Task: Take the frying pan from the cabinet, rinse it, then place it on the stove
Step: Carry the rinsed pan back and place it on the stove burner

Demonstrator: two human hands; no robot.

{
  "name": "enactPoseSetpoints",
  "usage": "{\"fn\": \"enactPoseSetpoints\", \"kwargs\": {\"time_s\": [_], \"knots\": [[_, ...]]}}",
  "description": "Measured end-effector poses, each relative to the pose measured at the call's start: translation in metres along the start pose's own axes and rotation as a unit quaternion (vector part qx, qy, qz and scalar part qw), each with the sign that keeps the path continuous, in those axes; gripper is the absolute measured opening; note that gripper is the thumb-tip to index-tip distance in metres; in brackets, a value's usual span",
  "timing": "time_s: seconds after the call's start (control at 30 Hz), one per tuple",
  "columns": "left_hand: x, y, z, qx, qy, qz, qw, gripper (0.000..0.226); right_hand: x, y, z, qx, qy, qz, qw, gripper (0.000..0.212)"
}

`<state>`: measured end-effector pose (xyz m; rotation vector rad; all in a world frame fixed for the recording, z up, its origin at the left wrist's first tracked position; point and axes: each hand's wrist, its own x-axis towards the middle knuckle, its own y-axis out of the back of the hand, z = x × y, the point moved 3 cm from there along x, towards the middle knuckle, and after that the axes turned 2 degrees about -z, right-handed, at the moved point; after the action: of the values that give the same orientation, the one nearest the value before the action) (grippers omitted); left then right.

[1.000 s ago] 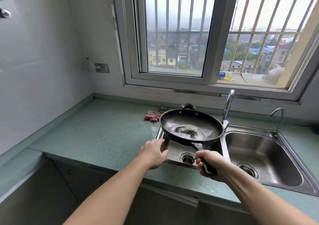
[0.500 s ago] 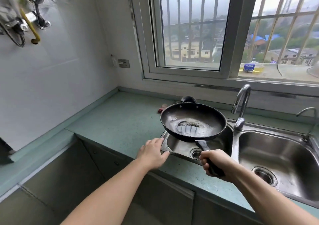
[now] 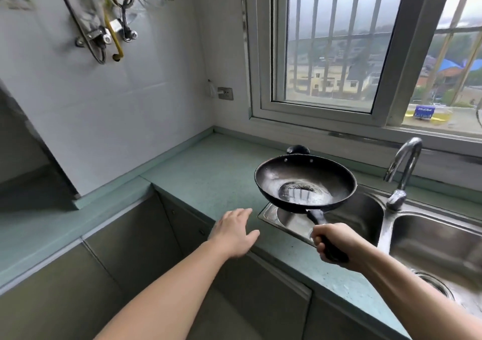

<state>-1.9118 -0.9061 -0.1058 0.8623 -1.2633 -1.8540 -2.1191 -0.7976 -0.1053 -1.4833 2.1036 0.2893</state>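
A black frying pan (image 3: 305, 181) with a wet, shiny bottom hangs in the air over the left basin of the steel sink (image 3: 365, 217). My right hand (image 3: 336, 243) grips its dark handle near the counter's front edge. My left hand (image 3: 234, 231) is open, fingers spread, hovering over the green counter's front edge to the left of the sink and touching nothing. No stove is in view.
The green countertop (image 3: 208, 167) runs left along the tiled wall to a lower step. A chrome faucet (image 3: 403, 172) stands between the two basins. Hoses and metal fittings (image 3: 104, 34) hang on the wall at upper left. Grey cabinet doors (image 3: 146, 240) sit below.
The view has swung left, bringing the wall fittings and lower counter into sight. The pan has shifted left toward the sink's left edge. My left hand stays open beside it.
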Motion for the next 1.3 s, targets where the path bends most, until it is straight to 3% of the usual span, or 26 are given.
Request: {"fn": "enactPoseSetpoints", "kwargs": {"time_s": [0.33, 0.83, 1.13, 1.3], "knots": [[-0.050, 0.050, -0.119, 0.009, 0.095, 0.058, 0.994, 0.066, -0.005, -0.135, -0.009, -0.054, 0.005, -0.077, 0.996, 0.023], [-0.175, 0.059, -0.297, -0.052, 0.295, 0.143, 0.943, 0.056, 0.001, -0.336, 0.024, -0.203, -0.018, -0.223, 0.953, 0.030], [-0.266, 0.066, -0.308, -0.012, 0.432, 0.162, 0.887, 0.053, -0.007, -0.397, 0.037, -0.293, -0.056, -0.360, 0.884, 0.031], [-0.305, 0.068, -0.288, -0.003, 0.484, 0.182, 0.856, 0.052, -0.023, -0.414, 0.044, -0.277, -0.094, -0.425, 0.857, 0.033]]}}
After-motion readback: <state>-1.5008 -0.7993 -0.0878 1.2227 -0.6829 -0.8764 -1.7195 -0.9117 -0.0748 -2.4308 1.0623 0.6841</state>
